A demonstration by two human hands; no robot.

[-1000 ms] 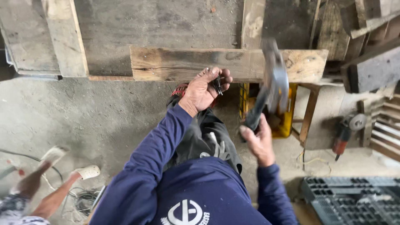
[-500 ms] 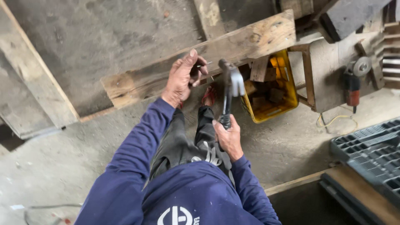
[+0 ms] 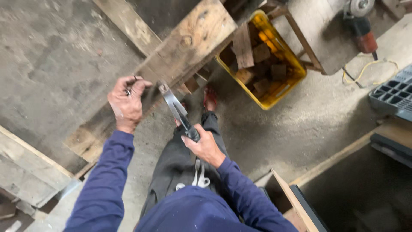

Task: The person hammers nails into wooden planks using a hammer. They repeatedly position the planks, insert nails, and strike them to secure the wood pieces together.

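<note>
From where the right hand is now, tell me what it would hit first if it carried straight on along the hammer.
Probably the wooden plank: the right hand aims the hammer up and left, its head already at the plank's edge beside the left hand. Depth is unclear.

hammer (image 3: 174, 103): swung down onto plank (image 3: 171, 64) | view: tilted, rotated left

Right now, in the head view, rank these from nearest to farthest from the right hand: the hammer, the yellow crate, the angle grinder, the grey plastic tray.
1. Hammer: gripped in the right hand, head raised toward the plank.
2. Yellow crate: up and right, holding wood offcuts.
3. Grey plastic tray: far right edge.
4. Angle grinder: top right corner.
</note>
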